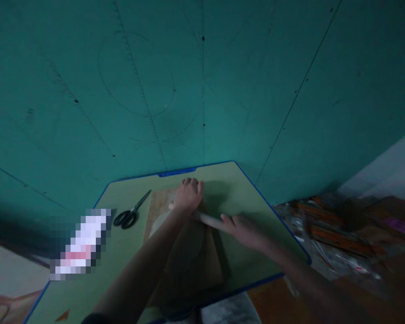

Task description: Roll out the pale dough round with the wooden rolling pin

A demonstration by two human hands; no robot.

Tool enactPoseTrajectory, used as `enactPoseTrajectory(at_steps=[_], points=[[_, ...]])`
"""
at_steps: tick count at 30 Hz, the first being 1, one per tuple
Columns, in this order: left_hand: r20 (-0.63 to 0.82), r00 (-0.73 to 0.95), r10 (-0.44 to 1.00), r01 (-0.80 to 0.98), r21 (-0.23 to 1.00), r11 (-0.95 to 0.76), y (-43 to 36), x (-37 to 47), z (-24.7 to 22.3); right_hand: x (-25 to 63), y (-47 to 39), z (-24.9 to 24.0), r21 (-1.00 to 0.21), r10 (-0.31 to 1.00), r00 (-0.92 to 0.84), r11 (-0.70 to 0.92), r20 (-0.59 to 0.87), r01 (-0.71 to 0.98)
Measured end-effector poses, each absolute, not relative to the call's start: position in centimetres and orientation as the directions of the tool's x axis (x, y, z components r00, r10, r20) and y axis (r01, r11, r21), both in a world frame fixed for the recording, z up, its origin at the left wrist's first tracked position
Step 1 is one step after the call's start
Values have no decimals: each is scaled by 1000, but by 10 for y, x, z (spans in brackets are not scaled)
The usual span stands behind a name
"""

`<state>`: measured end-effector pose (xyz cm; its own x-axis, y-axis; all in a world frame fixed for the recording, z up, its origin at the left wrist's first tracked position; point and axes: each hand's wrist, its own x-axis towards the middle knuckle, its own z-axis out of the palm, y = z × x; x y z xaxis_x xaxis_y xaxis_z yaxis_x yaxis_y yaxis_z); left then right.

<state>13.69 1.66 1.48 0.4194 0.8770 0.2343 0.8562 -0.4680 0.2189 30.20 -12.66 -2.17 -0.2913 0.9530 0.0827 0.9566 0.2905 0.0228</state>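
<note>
A pale, flat sheet of dough [188, 245] lies on a wooden board [213, 265], partly hidden by my left forearm. Across its far part runs a light rolling pin [211, 221], slanting down to the right. My left hand [188, 194] bears on the pin near its far end, knuckles up and fingers curled; the palm side is hidden. At the near end, my right hand [245, 231] is wrapped round the pin, thumb along the top.
Black-handled scissors [128, 216] lie left of the board on a pale green table [246, 200] with a blue rim. Left of them is a pixelated item [84, 245]. A green wall [202, 90] stands behind. Plastic-wrapped things [334, 234] lie on the floor at right.
</note>
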Motion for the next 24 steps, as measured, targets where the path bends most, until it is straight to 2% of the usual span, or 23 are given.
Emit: enactPoseTrajectory(at_steps=[3, 6, 9, 12, 17, 20, 24], points=[[263, 451, 853, 833, 220, -508, 17, 136, 15, 296, -129, -9, 64, 980, -193, 189, 49, 980], [294, 460, 838, 818, 227, -529, 4, 118, 11, 279, -144, -1, -40, 998, -3, 5, 69, 999], [317, 460, 829, 813, 225, -537, -13, 89, 3, 262, -159, -2, -165, 996, 24, -9, 88, 986], [328, 502, 800, 794, 193, -577, -21, 63, -4, 251, -162, -6, -214, 993, 1, 25, 118, 977], [332, 476, 814, 826, 150, -544, -20, 46, -11, 243, -146, -12, -163, 984, -46, 75, 175, 984], [379, 479, 792, 839, 69, -540, -19, 49, -12, 243, -139, -15, -97, 981, -36, 55, 189, 994], [343, 520, 783, 832, 4, -554, -15, 61, -5, 250, -129, -9, -56, 995, -43, 49, 89, 997]])
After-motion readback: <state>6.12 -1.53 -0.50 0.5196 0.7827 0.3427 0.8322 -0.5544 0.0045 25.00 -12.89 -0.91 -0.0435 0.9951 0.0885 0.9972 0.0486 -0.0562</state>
